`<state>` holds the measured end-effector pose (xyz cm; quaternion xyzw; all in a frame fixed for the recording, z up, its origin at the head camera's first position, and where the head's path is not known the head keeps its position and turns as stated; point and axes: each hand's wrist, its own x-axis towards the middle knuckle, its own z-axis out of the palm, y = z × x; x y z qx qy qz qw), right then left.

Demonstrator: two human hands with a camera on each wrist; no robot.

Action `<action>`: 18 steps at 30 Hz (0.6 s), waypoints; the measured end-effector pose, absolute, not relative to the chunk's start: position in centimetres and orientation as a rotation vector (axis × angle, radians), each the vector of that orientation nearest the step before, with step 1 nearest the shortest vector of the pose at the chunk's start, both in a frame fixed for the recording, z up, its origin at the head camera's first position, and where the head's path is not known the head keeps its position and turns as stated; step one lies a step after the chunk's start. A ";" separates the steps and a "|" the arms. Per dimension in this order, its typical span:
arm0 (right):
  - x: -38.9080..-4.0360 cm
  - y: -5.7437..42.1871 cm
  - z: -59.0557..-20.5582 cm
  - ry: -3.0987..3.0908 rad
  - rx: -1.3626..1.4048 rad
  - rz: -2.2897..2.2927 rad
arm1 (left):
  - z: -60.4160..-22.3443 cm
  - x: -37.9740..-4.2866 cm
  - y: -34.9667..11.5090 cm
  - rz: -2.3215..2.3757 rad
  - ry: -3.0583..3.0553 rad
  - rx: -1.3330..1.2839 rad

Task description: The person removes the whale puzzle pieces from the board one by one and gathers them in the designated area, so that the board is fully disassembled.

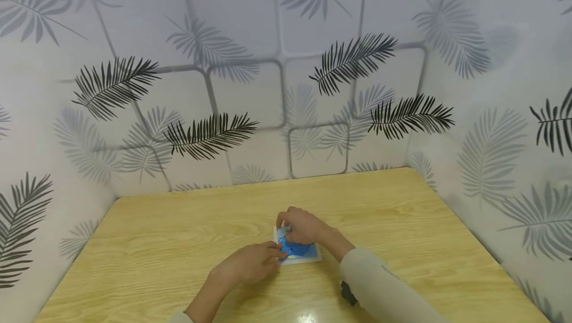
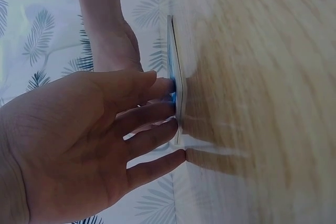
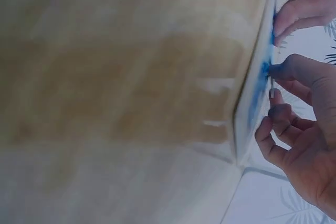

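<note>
A thin square puzzle board (image 1: 300, 251) with a blue picture and a pale border lies flat on the table. My left hand (image 1: 251, 263) rests at its left side, fingers fairly straight and their tips touching the picture; in the left wrist view the little fingertip of the left hand (image 2: 79, 145) meets the tabletop. Over the board's upper part, my right hand (image 1: 304, 226) has its thumb and index finger bent together, pinching what looks like a small flat puzzle piece (image 3: 272, 83). That piece is mostly hidden by the fingers. The right hand's other fingers (image 3: 270, 142) are curled.
The light wooden table (image 1: 187, 228) extends around the board on all sides. Behind and beside it stand walls with leaf-patterned covering (image 1: 250, 104). A small dark object (image 1: 348, 294) shows beside the right sleeve, partly covered; its kind is unclear.
</note>
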<state>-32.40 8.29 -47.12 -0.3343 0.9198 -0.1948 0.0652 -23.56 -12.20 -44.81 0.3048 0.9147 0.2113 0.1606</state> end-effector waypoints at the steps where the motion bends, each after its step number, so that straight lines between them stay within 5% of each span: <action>1: -32.4 8.3 -47.2 2.795 -0.995 -0.589 | -44.8 -23.6 -12.2 0.605 2.614 0.871; 18: -33.1 14.8 -47.0 2.820 -0.870 -0.960 | -44.8 -23.8 -12.3 0.616 2.630 0.904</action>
